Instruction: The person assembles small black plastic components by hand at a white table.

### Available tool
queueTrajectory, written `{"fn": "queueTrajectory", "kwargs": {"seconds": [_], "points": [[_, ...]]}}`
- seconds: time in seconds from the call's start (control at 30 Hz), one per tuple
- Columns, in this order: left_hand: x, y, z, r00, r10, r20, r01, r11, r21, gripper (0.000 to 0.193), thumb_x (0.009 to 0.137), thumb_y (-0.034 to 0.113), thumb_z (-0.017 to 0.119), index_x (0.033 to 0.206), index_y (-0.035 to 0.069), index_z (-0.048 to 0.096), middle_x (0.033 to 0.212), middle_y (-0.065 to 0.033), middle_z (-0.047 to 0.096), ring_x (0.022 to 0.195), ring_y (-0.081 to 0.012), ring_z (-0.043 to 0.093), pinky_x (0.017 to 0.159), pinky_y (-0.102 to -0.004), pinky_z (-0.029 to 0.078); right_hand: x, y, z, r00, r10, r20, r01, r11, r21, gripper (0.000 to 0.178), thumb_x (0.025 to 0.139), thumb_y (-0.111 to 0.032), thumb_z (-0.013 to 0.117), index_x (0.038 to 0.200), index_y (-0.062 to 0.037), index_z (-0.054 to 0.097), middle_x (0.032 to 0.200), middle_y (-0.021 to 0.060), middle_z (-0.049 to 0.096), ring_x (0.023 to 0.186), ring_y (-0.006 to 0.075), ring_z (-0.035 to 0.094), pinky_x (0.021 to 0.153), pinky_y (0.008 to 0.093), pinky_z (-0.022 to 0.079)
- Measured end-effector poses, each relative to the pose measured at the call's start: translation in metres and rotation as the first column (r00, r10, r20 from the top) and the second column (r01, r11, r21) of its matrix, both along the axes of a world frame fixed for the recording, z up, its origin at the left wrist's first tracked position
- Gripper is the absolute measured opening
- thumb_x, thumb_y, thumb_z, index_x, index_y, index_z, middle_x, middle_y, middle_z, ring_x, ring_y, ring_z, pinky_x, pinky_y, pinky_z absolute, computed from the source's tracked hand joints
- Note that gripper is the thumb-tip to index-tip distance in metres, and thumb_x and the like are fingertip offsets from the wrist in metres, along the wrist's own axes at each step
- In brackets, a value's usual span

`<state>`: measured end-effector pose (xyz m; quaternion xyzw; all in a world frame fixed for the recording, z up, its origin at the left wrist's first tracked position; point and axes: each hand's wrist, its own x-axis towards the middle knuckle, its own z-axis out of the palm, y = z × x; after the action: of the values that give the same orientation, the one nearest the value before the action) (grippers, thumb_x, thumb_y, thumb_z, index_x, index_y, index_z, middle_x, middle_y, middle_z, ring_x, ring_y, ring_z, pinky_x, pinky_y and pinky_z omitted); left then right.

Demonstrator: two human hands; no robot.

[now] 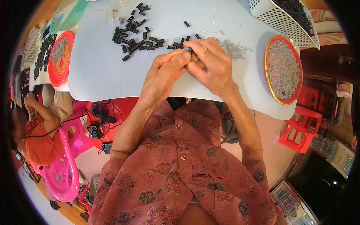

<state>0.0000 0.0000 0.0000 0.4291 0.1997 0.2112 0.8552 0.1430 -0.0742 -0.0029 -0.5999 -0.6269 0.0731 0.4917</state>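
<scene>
Over the near part of the table, my left hand (162,75) and my right hand (216,69) meet with fingertips pinched together. Between them a small black plastic cylinder (190,50) shows in part; the fingers cover the rest. Both hands are closed, thumbs and forefingers pressed on this piece. Just beyond my left hand lie several loose black cylinders (145,35), some with slots or holes in their sides. A thin spread of tiny silvery pieces (233,50), which look like small metal springs, lies beyond my right hand.
At the right, a red gold-rimmed tray (267,69) holds many silvery pieces. Behind it stands a white perforated basket (268,14) of black parts. Far left are another red tray (56,79), a green basket (69,17) and a seated person (43,138). Red stools (300,129) stand at right.
</scene>
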Motion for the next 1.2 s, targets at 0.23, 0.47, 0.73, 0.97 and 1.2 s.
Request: {"fn": "queueTrajectory", "kwargs": {"seconds": [0.23,0.47,0.73,0.97,1.2], "points": [[0.001,-0.001,-0.004,0.998,0.064,0.007,-0.064,0.998,0.002,0.028,0.098,0.019,0.048,0.103,-0.004,0.062,0.101,-0.0039,0.061,0.095,-0.0129,0.056,0.092,-0.0309,0.045,0.001,0.006,-0.007,0.947,-0.047,0.316,-0.041,0.964,0.264,0.044,0.060,0.000,0.075,0.101,0.0054,0.061,0.091,0.0095,0.058,0.072,0.0228,0.051,0.063,0.0344,0.040],[0.010,-0.003,-0.009,0.993,0.103,0.061,-0.105,0.994,0.024,0.037,0.100,0.026,0.044,0.104,-0.007,0.061,0.104,-0.0098,0.063,0.096,-0.0157,0.058,0.090,-0.0337,0.047,0.005,-0.001,0.003,0.993,-0.087,0.077,0.077,0.990,0.122,0.037,0.067,-0.001,0.073,0.102,-0.0006,0.062,0.087,0.0086,0.061,0.071,0.0217,0.057,0.065,0.0337,0.048],[0.005,-0.008,-0.011,0.989,0.108,0.103,-0.127,0.971,0.201,0.048,0.102,0.035,0.036,0.107,-0.008,0.057,0.087,-0.0151,0.066,0.092,-0.0253,0.062,0.090,-0.0402,0.047,0.144,0.001,0.114,0.795,-0.562,0.226,0.580,0.815,-0.013,0.033,0.078,-0.017,0.075,0.105,-0.0027,0.064,0.097,0.0166,0.063,0.091,0.0262,0.060,0.083,0.0384,0.045],[0.005,-0.008,-0.004,0.982,0.121,0.144,-0.129,0.991,0.047,0.045,0.102,0.033,0.039,0.092,-0.006,0.061,0.084,-0.0117,0.063,0.090,-0.0195,0.059,0.089,-0.0363,0.045,0.137,0.017,0.080,0.798,-0.338,0.498,0.261,0.940,0.219,0.028,0.079,-0.010,0.070,0.106,-0.0052,0.066,0.086,0.0079,0.066,0.073,0.0162,0.062,0.069,0.0286,0.050],[0.001,-0.013,0.008,0.980,-0.047,-0.192,0.137,0.864,0.485,0.032,0.098,0.022,0.046,0.087,-0.003,0.063,0.079,-0.0066,0.065,0.080,-0.0134,0.057,0.079,-0.0295,0.045,0.058,0.042,0.035,0.923,0.179,0.339,-0.106,0.969,-0.224,0.015,0.077,-0.005,0.061,0.091,-0.0030,0.065,0.085,0.0121,0.064,0.080,0.0330,0.059,0.072,0.0411,0.049]]}}
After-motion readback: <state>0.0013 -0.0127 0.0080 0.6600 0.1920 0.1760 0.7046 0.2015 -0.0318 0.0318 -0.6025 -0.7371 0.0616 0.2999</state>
